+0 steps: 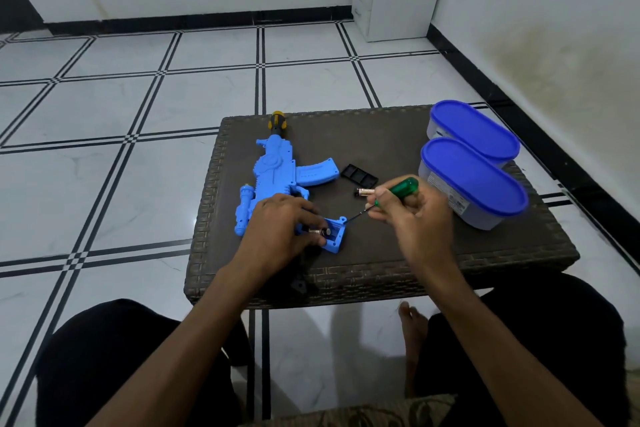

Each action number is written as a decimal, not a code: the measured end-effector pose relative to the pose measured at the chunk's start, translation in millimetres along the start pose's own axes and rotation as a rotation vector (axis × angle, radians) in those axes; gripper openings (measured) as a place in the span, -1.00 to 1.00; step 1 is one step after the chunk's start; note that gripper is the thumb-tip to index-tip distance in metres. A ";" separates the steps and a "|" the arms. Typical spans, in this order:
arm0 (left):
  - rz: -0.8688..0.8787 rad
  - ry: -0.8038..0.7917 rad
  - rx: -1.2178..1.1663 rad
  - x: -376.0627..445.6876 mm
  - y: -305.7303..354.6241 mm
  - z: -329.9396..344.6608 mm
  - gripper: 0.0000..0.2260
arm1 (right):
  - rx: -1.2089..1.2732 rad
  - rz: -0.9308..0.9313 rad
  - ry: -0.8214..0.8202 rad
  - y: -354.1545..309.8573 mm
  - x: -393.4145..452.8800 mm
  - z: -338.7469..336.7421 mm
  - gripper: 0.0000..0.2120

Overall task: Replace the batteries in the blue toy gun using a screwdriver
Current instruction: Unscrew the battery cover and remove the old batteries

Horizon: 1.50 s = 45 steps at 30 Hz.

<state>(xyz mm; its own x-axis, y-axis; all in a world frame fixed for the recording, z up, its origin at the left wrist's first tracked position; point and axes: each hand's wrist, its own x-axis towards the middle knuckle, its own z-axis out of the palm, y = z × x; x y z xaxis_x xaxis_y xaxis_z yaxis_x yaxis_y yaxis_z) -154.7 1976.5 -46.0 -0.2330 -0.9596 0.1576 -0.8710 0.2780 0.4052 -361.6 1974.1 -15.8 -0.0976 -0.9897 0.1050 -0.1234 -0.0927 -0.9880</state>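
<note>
The blue toy gun (273, 177) lies flat on the dark woven table (381, 135), its open battery compartment (335, 230) at the near end. My left hand (282, 229) rests on the gun's grip and pinches a battery (317, 231) at the compartment's mouth. My right hand (412, 215) grips a green-handled screwdriver (401, 186), whose thin shaft points down-left with its tip at the compartment's edge. A loose battery (364, 192) and the black compartment cover (359, 176) lie on the table between the gun and my right hand.
Two oval containers with blue lids (472, 177) (474, 128) stand at the table's right. A second screwdriver with a yellow and black handle (277, 121) lies behind the gun. My knees sit below the table's near edge. White tiled floor surrounds the table.
</note>
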 end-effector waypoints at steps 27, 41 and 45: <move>0.306 0.092 0.304 99.5 64.5 58.8 -0.77 | -0.067 -0.145 0.353 11.9 43.2 -81.0 -0.98; -0.257 0.121 0.137 -31.5 -29.5 -2.4 -0.28 | 0.166 0.001 0.010 13.9 -3.7 2.0 -0.97; -0.425 0.046 0.011 -34.4 -20.8 -0.9 -0.13 | 0.151 -0.019 0.006 15.3 -2.9 7.7 -0.95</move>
<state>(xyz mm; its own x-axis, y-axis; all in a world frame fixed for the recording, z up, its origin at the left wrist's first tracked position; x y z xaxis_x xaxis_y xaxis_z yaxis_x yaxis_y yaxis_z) -128.2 2003.8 -59.0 0.1670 -0.9858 0.0188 -0.8899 -0.1425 0.4334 -355.5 1974.6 -32.1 -0.1029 -0.9870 0.1237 0.0243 -0.1268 -0.9916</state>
